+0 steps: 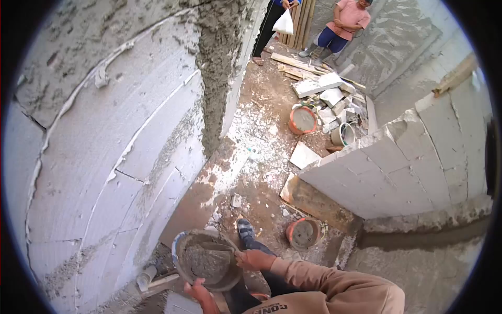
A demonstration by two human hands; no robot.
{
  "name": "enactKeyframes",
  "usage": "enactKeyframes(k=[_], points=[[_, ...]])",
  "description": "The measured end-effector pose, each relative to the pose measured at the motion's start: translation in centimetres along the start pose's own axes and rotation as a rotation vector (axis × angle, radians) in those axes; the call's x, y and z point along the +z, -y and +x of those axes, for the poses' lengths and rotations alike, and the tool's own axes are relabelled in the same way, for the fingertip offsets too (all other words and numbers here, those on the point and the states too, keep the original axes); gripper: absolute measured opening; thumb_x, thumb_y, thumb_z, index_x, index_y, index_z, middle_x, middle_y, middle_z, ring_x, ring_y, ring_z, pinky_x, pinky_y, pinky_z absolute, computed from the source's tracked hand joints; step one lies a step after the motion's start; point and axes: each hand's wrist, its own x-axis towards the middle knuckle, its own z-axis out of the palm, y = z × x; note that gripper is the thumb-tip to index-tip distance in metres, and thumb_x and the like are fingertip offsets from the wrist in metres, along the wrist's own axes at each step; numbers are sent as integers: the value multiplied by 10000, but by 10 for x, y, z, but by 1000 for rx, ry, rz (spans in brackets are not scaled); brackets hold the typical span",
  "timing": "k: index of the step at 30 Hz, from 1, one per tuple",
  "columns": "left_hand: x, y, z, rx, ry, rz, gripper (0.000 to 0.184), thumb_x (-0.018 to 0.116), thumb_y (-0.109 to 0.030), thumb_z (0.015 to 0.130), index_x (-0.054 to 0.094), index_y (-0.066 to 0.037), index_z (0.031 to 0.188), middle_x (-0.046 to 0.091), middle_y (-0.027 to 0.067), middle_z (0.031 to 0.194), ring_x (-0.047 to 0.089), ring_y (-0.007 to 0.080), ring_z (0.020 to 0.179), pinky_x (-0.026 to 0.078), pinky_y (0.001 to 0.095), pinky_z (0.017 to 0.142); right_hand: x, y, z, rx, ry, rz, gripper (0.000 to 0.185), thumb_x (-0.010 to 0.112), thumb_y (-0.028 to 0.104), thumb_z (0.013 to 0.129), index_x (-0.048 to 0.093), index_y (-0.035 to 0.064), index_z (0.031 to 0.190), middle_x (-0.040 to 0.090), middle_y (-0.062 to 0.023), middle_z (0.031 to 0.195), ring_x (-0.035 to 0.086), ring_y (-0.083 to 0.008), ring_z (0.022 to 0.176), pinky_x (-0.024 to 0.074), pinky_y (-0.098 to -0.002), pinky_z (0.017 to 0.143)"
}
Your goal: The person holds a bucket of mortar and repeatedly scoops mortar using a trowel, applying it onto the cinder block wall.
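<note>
A round bucket [181,261] of wet grey mortar [205,262] is tilted toward me at the lower middle. My left hand [198,292] grips its near rim, fingers closed on the edge. At its right side, my right hand [255,259] is wrapped round the handle of a trowel [218,247]. The trowel's blade lies in the mortar, partly covered. A block wall [130,172], with rough grey mortar over its upper part, rises just left of the bucket.
An orange bucket of mortar [304,233] stands right of my foot. Farther off are another orange bucket [303,119], a pale bucket [343,134] and broken blocks [332,98]. A low block wall [402,162] runs along the right. Two people stand at the back, one holding a white bag [284,22].
</note>
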Motion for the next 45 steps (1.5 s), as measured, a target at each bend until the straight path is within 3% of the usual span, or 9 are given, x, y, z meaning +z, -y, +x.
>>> enactKeyframes(k=[6, 17, 23, 28, 33, 36, 37, 39, 45], points=[[-53, -112, -79, 97, 57, 96, 641, 580, 20, 536, 593, 119, 1169, 634, 116, 1052, 592, 265, 898, 480, 344, 796, -34, 76, -53, -142, 29, -226, 289, 620, 277, 826, 673, -6, 805, 671, -236, 773, 665, -446, 786, 525, -525, 684], [-63, -147, -94, -12, 43, -22, 296, 615, -42, 542, 534, 54, 810, 582, 113, 888, 586, 267, 770, 496, 395, 698, -87, 163, -74, 8, -49, -144, 519, 556, 433, 915, 703, -65, 895, 695, -279, 932, 671, -464, 917, 532, -520, 833], [-62, -138, -77, -146, 40, -119, 258, 624, -61, 544, 543, 35, 770, 579, 125, 894, 590, 292, 810, 496, 406, 737, -352, -4, -266, 610, -1056, -205, 557, 603, 376, 903, 573, -84, 1216, 613, -325, 1212, 607, -444, 1129, 483, -495, 966], [-60, -144, -82, -16, -41, -61, 340, 629, -44, 513, 571, 64, 830, 603, 139, 949, 589, 293, 845, 475, 387, 811, -452, -100, -483, 1214, -1022, -8, 389, 518, 253, 860, 718, -36, 1027, 674, -265, 1142, 597, -441, 1164, 485, -450, 972], [-73, -94, -25, 31, -111, -92, 362, 626, -43, 489, 572, 76, 827, 610, 165, 955, 583, 307, 859, 463, 395, 843, -413, -139, -476, 1198, -1140, 189, 376, 542, 285, 843, 727, -41, 876, 691, -289, 1004, 664, -436, 990, 519, -477, 887], [-67, -131, -68, 54, -119, -44, 378, 624, -48, 481, 566, 81, 831, 607, 172, 951, 575, 310, 874, 460, 398, 858, -336, -183, -400, 879, -1395, -31, 580, 619, 228, 817, 516, -63, 1308, 686, -320, 967, 663, -454, 976, 537, -474, 836], [-68, -129, -69, 56, -104, -49, 375, 623, -50, 479, 558, 77, 825, 603, 172, 946, 572, 310, 872, 460, 399, 857, -315, -58, -376, 868, -1261, 294, 469, 624, 225, 821, 609, -42, 1207, 686, -315, 920, 659, -457, 960, 530, -477, 838], [-75, -128, -65, 62, -75, -53, 370, 623, -54, 475, 543, 71, 814, 595, 171, 937, 566, 311, 867, 459, 402, 856, -244, -161, -314, 664, -1078, -236, 311, 610, 282, 847, 735, 4, 908, 694, -253, 834, 669, -445, 807, 532, -495, 751], [-86, -125, -68, 52, -152, -131, 313, 616, -52, 468, 497, 44, 741, 570, 147, 865, 552, 299, 800, 464, 397, 787, -92, -111, -181, 458, -425, -237, 280, 600, 266, 809, 718, 27, 895, 697, -243, 969, 669, -432, 898, 524, -515, 801]])
